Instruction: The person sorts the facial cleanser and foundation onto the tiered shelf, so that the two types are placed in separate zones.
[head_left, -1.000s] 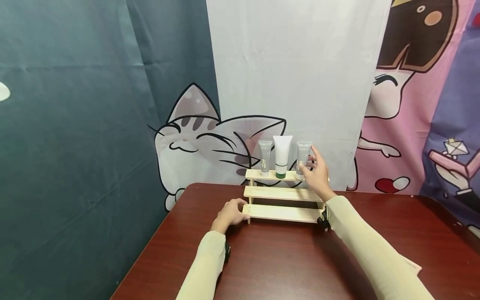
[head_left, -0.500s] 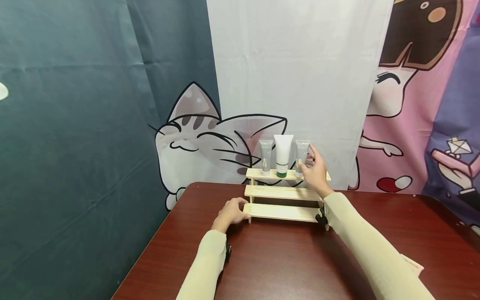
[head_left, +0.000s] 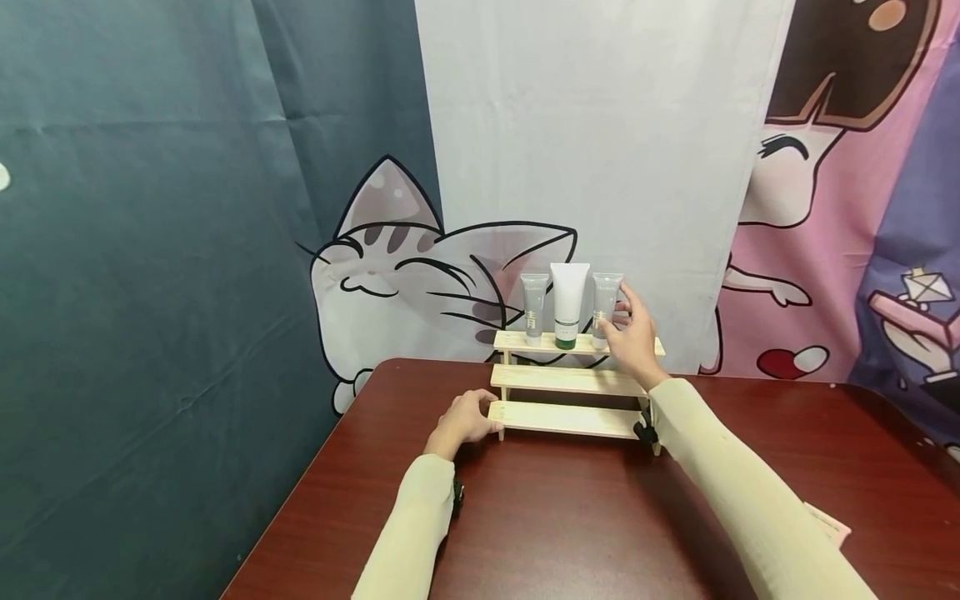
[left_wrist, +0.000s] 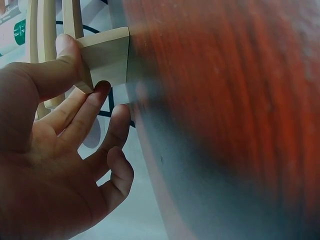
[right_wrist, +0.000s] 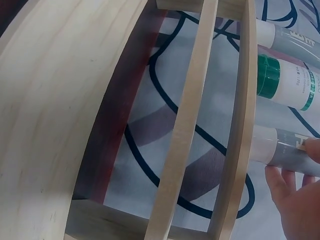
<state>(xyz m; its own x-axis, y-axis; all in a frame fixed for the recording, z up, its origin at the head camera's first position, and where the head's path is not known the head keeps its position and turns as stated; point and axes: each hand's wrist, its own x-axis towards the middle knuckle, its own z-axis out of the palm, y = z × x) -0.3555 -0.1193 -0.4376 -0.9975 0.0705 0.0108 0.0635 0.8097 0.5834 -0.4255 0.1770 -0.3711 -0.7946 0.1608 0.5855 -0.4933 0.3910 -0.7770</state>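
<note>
A three-tier wooden rack stands on the table. On its top tier, a grey tube, a white tube with a green cap and a second grey tube stand upright on their caps in a row. My right hand holds the right-hand grey tube between thumb and fingers, its cap at the top tier. In the right wrist view the thumb lies on that tube's side. My left hand pinches the left end of the lowest tier; the left wrist view shows the thumb on the board's edge, other fingers curled loosely.
The dark red-brown table extends to both sides of the rack. A pale pink flat item lies at the right, partly behind the right sleeve. A printed cartoon curtain hangs close behind the table.
The right-hand grey tube has shifted slightly left toward the white tube, my right hand still holding it. My left hand stays on the rack. The head view has tilted slightly.
</note>
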